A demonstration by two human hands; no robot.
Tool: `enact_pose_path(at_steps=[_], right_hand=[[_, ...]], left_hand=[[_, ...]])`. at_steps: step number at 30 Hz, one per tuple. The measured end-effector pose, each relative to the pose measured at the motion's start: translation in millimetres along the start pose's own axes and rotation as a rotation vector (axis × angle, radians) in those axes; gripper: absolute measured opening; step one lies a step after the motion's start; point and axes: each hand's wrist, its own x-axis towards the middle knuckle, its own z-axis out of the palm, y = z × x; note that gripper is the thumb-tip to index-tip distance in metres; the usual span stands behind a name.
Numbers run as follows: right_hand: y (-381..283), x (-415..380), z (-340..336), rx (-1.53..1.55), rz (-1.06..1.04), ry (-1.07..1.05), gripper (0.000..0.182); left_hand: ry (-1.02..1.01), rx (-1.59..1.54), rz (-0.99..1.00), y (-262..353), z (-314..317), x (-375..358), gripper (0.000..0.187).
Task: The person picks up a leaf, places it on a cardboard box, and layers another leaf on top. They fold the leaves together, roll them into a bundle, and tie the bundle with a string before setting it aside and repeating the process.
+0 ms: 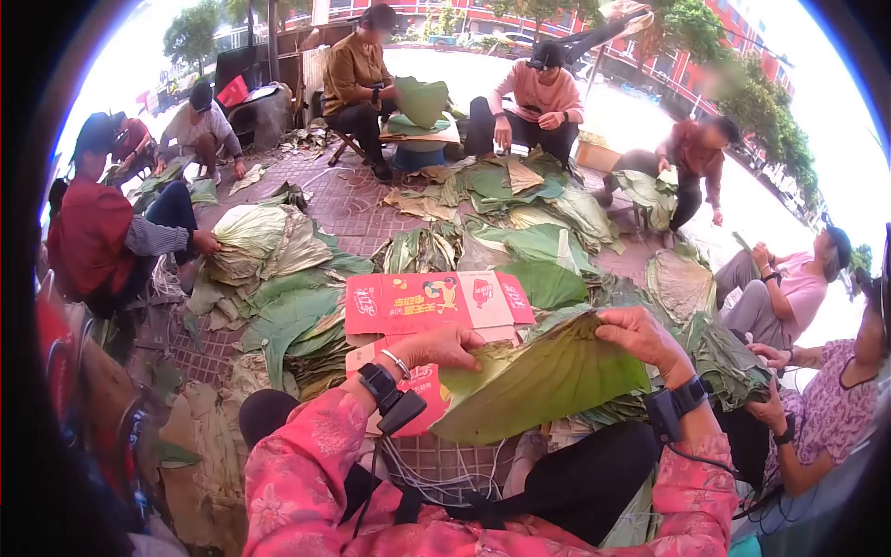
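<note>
A large green lotus leaf (548, 381) with a browned upper edge is stretched between my hands above my lap. My left hand (444, 347) grips its left edge, fingers curled on it. At the upper right edge, my right hand (640, 336) pinches the same leaf between thumb and fingers. Just beyond lies a flattened red printed cardboard box (399, 304), partly covered by the leaf and my left hand. Both my wrists carry dark straps with small devices.
Stacked leaves (297, 311) lie left of the cardboard, with more leaf piles (548, 251) beyond it. White cords (445, 464) lie on the paving below my lap. Several people sit around, some holding leaves; one person (807, 408) is close on my right.
</note>
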Motion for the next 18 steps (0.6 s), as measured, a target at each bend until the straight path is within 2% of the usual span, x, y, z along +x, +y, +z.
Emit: enact_pose_path(at_steps=[1,4,5,6,7,9,12,15,18], right_hand=[[5.8,9.4,3.8,-0.038,0.001,0.015,0.020],[21.8,48.4,16.2,-0.518,-0.203,0.225,0.020],[23.0,63.8,19.8,-0.514,-0.187,0.291,0.019],[20.6,80.0,22.6,-0.510,-0.170,0.355,0.018],[13.5,93.9,27.7,-0.459,-0.269,0.479,0.017],[21.7,127.0,34.6,-0.399,-0.522,0.724,0.017],[-6.6,125.4,58.5,-0.337,-0.621,0.768,0.019],[6.4,121.2,99.8,-0.325,-0.594,0.715,0.021],[42.4,109.5,163.9,-0.407,-0.569,0.586,0.023]], left_hand=[[0.139,0.076,0.018,-12.3,-10.3,-1.1,0.016],[0.577,0.366,0.065,-2.7,-32.3,-12.6,0.011],[0.724,0.472,0.077,6.9,-43.0,-15.9,0.011],[0.884,0.571,0.183,15.7,-53.5,-16.0,0.011],[1.040,0.672,0.292,25.6,-64.2,-14.8,0.012],[1.189,0.656,0.330,59.2,-74.8,-27.0,0.011],[1.310,0.751,0.429,57.8,-97.6,-35.5,0.013],[1.224,0.840,0.463,25.0,-101.3,-60.5,0.020],[1.167,0.921,0.282,-38.1,-91.4,-86.5,0.021]])
